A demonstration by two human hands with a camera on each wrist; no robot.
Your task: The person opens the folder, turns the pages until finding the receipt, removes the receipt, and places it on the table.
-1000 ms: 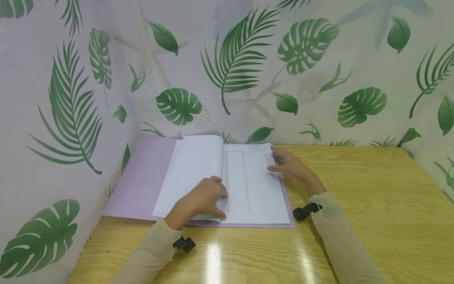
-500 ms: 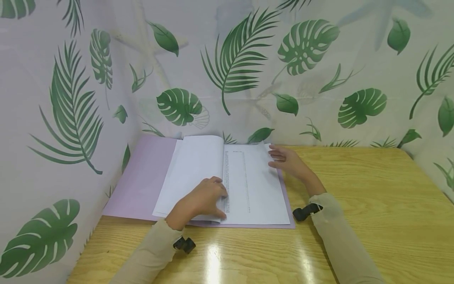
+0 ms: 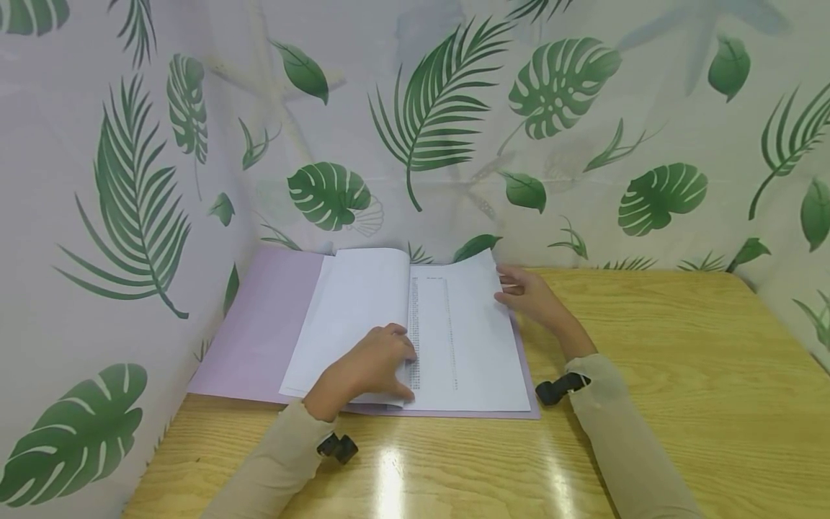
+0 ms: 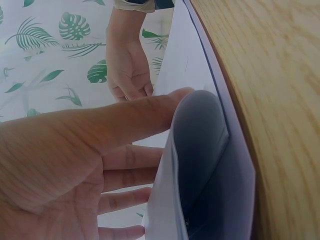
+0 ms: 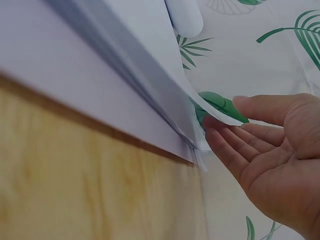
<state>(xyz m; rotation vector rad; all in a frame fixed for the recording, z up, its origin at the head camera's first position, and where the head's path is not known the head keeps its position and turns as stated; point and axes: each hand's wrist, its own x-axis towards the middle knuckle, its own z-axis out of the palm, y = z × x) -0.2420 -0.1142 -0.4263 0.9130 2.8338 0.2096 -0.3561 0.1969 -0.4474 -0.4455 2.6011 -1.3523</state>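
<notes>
An open folder with a pale purple cover (image 3: 259,317) lies on the table, holding a stack of white sheets. My left hand (image 3: 369,364) rests on the turned sheets (image 3: 350,303) near the middle fold, its fingers spread. In the left wrist view those sheets curl over in a loop (image 4: 200,112) beside the thumb. At the far right corner of the printed page (image 3: 476,331) is my right hand (image 3: 534,299). Its straight fingers lie under the lifted page corner (image 5: 220,111) in the right wrist view, with the thumb above and apart from the paper.
The wooden table (image 3: 681,375) extends to the right and in front of the folder. A leaf-patterned cloth wall (image 3: 441,216) stands close behind and to the left. Black wrist cameras (image 3: 554,389) sit on both wrists.
The far right corner of the printed page has risen and curled up at my right hand, whose fingers have shifted slightly. My left hand has stayed in place on the turned sheets.
</notes>
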